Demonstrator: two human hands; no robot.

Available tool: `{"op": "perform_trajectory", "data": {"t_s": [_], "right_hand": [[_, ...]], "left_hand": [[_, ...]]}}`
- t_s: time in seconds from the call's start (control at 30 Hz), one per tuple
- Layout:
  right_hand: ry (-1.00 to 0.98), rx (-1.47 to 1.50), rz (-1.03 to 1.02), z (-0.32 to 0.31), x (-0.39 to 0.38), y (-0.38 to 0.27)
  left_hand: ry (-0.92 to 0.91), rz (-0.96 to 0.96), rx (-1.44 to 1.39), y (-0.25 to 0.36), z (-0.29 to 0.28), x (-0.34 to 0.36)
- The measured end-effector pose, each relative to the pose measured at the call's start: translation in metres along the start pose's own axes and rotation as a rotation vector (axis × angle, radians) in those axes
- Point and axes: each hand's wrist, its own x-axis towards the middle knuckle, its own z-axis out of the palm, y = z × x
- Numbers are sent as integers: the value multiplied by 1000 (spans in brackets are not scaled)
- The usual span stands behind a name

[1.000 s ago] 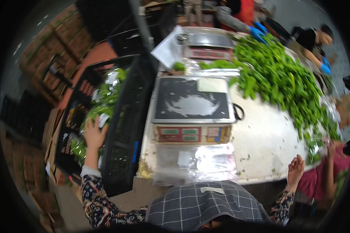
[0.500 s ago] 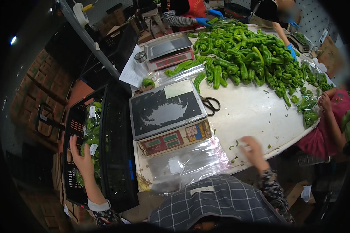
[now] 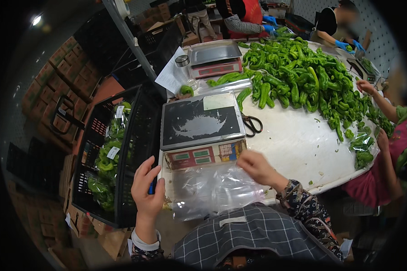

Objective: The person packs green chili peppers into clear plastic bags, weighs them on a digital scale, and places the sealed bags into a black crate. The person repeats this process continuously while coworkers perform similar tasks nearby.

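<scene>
"Where do the clear, flat plastic bags (image 3: 203, 192) lie?"
"On the white table (image 3: 298, 135), before the black-topped scale (image 3: 190, 115), long axis running left to right."
"Hands?"
"Left hand (image 3: 147, 192) spread, empty. Right hand (image 3: 261, 169) curled at the bags' far right corner; whether pinching film, I cannot tell."

white stickers (image 3: 113, 152) on your bags of green peppers (image 3: 105, 166) in the black crate (image 3: 140, 135), words too tiny for you to read, green windows (image 3: 203, 152) on your near scale (image 3: 174, 113), too blurry to read, faint writing on a white page (image 3: 171, 77), pale letters (image 3: 253, 6) on a red apron (image 3: 253, 17)
</scene>
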Motion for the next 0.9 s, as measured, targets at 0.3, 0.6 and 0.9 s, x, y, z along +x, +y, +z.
{"op": "perform_trajectory", "data": {"t_s": [0.3,0.6,0.9], "right_hand": [[791,323,4,-84,12,-17],[521,242,137,-72,-47,4],[785,368,126,-125,-60,29]], "left_hand": [[-406,248,-212,56,97,-22],[-399,-476,-864,75,216,-10],[-288,40,-126,47,196,-17]]}}
